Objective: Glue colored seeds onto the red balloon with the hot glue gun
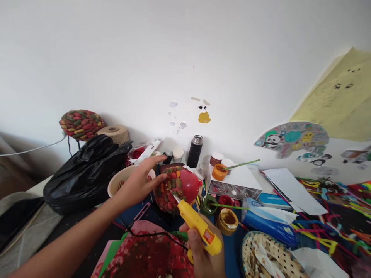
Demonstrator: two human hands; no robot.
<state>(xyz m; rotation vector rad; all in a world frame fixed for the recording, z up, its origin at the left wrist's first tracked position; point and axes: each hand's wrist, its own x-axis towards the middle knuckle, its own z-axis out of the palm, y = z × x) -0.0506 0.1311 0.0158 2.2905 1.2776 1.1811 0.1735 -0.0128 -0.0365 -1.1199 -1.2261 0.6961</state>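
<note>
My right hand (203,260) grips a yellow glue gun (193,217), its nozzle pointing up and left at a red balloon (190,186). Small shell-like pieces (171,192) in red, green and orange cover the balloon's left part. At the balloon's upper left edge, my left hand (142,179) has its thumb and fingers apart. The thumb tip appears to touch the pieces; whether anything is between the fingers does not show. Behind that hand is a cream bowl (112,183), its contents mostly hidden. The black cord (150,234) crosses a red, paint-stained sheet (139,253).
Open paint jars (228,220) stand right of the balloon, one with a green stick across it. Behind are a black bottle (195,150) and a white box (243,179). A woven basket (246,247), a blue tissue pack (269,224) and a black plastic bag (84,177) flank the work.
</note>
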